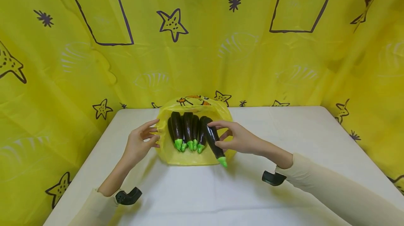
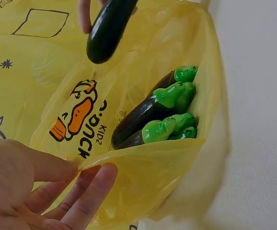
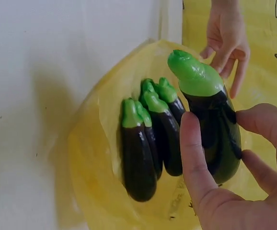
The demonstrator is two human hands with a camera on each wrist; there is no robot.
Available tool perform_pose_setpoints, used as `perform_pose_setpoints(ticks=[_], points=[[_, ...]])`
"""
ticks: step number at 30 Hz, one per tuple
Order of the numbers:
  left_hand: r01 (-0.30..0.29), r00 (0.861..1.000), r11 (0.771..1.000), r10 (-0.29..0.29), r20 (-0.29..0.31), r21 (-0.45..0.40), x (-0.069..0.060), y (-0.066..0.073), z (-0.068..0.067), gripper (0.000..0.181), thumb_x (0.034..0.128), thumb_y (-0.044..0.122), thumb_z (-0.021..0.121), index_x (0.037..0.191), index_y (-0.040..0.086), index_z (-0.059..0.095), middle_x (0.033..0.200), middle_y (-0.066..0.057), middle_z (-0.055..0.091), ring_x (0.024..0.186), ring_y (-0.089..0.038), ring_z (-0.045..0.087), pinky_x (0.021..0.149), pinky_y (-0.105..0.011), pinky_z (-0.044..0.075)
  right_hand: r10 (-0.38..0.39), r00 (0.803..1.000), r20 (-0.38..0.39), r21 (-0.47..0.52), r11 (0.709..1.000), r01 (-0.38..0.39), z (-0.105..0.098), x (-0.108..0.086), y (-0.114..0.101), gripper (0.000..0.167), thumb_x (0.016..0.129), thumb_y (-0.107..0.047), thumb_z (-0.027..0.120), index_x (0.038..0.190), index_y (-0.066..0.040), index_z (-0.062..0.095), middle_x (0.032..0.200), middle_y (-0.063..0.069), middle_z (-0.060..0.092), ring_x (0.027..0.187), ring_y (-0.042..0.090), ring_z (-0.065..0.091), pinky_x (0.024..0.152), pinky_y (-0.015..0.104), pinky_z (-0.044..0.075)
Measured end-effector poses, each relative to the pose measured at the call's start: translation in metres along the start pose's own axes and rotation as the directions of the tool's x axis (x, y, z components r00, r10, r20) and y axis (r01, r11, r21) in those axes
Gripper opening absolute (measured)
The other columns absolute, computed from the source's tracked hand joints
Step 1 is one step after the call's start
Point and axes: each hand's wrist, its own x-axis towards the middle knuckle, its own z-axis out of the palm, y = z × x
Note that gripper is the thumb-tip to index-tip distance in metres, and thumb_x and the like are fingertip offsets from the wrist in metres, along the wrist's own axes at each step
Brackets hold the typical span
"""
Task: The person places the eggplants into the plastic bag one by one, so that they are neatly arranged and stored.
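A yellow plastic bag [image 1: 195,159] lies with its mouth toward me on the table, a cartoon duck print [image 2: 81,112] showing inside. Several glossy dark eggplants [image 1: 188,126] with bright green caps are inside it, caps toward the mouth. My left hand [image 1: 136,144] pinches the bag's left edge between thumb and fingers. With the thumb and fingers of my right hand [image 1: 241,137] I hold another eggplant [image 1: 212,136], tilted, at the right side of the mouth. Its green cap points toward me and down, and the left wrist view cuts that end off.
The white tabletop [image 1: 189,198] spreads around the bag. Behind and at both sides hangs a yellow curtain [image 1: 202,57] with starfish and other drawings. A black curved piece is fixed at each wrist, the left one [image 1: 128,196] and the right one [image 1: 273,178].
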Motion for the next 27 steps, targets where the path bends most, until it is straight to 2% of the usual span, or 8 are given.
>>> perform_pose_setpoints(ticks=[7,10,14,20,27], points=[[-0.001,1.000,1.000,0.001,-0.005,0.003,0.001,0.000,0.002,0.058,0.0907,-0.012,0.069,0.146,0.004,0.057,0.114,-0.026,0.070,0.089,-0.026,0.072,0.066,-0.044,0.066,0.031,0.998,-0.054,0.052,0.998,-0.028,0.018,0.020,0.012,0.060,0.094,-0.003,0.072,0.150,-0.007,0.050,0.146,0.029,0.047,0.085,0.023,0.071,0.075,0.056,0.064],[0.000,1.000,1.000,0.000,-0.005,0.000,0.001,0.001,0.002,0.059,0.0904,-0.013,0.069,0.145,0.004,0.057,0.114,-0.025,0.069,0.089,-0.026,0.072,0.066,-0.044,0.066,0.048,0.995,-0.092,0.064,0.997,-0.042,0.026,0.029,0.015,0.061,0.094,-0.002,0.072,0.151,-0.007,0.050,0.147,0.029,0.046,0.088,0.024,0.071,0.075,0.053,0.065],[-0.002,1.000,1.000,0.002,-0.004,0.002,0.002,0.001,0.003,0.059,0.0908,-0.012,0.069,0.146,0.004,0.057,0.115,-0.025,0.069,0.091,-0.031,0.072,0.066,-0.043,0.066,0.065,0.986,-0.154,0.059,0.997,-0.057,0.034,0.043,0.020,0.062,0.094,-0.002,0.072,0.151,-0.008,0.049,0.146,0.028,0.047,0.086,0.023,0.071,0.075,0.048,0.065],[-0.012,1.000,1.000,0.012,0.003,0.009,0.004,0.002,0.004,0.059,0.0914,-0.011,0.069,0.147,0.005,0.056,0.116,-0.025,0.070,0.095,-0.037,0.071,0.065,-0.038,0.066,0.089,0.968,-0.235,0.054,0.995,-0.078,0.040,0.059,0.027,0.063,0.093,-0.001,0.073,0.151,-0.010,0.050,0.144,0.025,0.046,0.072,0.020,0.069,0.072,0.052,0.064],[-0.012,1.000,1.000,0.012,0.002,0.012,0.003,0.003,0.004,0.060,0.0907,-0.012,0.069,0.147,0.005,0.056,0.115,-0.025,0.070,0.094,-0.037,0.072,0.064,-0.038,0.066,0.116,0.954,-0.278,0.048,0.993,-0.107,0.042,0.071,0.035,0.061,0.093,-0.003,0.073,0.149,-0.009,0.052,0.150,0.025,0.044,0.072,0.020,0.070,0.072,0.048,0.065]])
